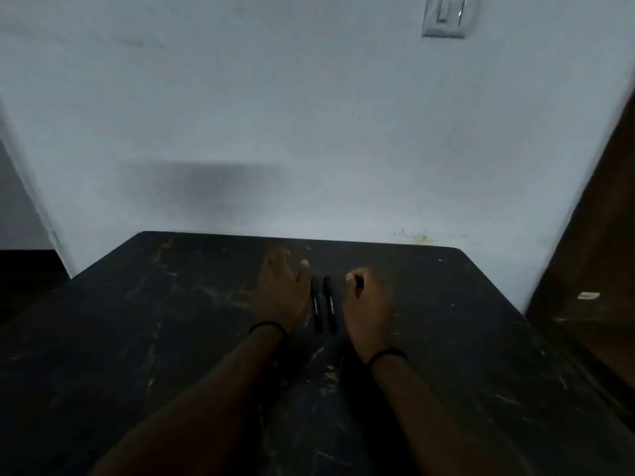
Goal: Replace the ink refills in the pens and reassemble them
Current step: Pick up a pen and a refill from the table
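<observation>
Two black pens lie side by side on the dark table, pointing away from me: the left pen and the right pen. My left hand rests flat on the table just left of them, fingers stretched out, its thumb edge close to the left pen. My right hand lies just right of the pens, fingers curled into a loose fist. Something small and dark shows at its thumb, too blurred to name. Both wrists wear a thin black band.
The scratched black table ends at a pale wall right behind the hands. A light switch sits high on the wall. A brown wooden door or cabinet stands at the right. The scene is dim.
</observation>
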Demonstrator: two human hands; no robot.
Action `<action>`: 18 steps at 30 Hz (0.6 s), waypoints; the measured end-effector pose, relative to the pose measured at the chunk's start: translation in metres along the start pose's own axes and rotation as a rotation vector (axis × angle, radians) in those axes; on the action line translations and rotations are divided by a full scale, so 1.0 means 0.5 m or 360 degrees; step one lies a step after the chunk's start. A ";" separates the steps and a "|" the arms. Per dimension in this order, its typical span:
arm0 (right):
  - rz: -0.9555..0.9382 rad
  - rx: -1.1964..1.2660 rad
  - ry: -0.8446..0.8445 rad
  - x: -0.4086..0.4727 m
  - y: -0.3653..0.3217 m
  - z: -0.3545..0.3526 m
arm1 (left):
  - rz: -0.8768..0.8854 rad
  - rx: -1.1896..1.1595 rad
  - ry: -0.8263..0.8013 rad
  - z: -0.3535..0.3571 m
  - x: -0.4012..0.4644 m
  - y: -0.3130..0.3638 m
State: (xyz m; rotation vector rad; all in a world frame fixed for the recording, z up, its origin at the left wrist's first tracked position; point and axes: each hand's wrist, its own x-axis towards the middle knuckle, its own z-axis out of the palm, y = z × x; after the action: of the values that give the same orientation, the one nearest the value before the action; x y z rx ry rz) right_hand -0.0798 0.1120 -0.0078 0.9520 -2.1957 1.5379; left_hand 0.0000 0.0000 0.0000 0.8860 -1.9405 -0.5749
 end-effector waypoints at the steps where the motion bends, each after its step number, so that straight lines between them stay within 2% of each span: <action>1: 0.0060 -0.0020 -0.0024 0.002 0.007 0.007 | -0.0077 -0.0044 0.0005 0.006 0.001 -0.003; 4: 0.0240 -0.0237 -0.0229 0.011 0.030 0.027 | -0.0287 -0.0185 0.0050 0.038 0.008 -0.025; 8: 0.0228 -0.0513 -0.0443 0.023 0.035 0.045 | -0.0530 -0.0439 0.0139 0.056 0.027 -0.054; 11: 0.0166 -0.0697 -0.0510 0.032 0.040 0.060 | -0.0605 -0.0554 0.0166 0.065 0.037 -0.067; 18: 0.0179 -0.0815 -0.0625 0.031 0.035 0.060 | -0.0630 -0.0614 0.0132 0.074 0.042 -0.076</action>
State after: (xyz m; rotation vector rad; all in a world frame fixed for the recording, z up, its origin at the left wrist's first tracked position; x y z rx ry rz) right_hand -0.0989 0.0831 -0.0232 1.0287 -2.7592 0.7896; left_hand -0.0258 -0.0388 -0.0329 1.0255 -1.5118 -1.0850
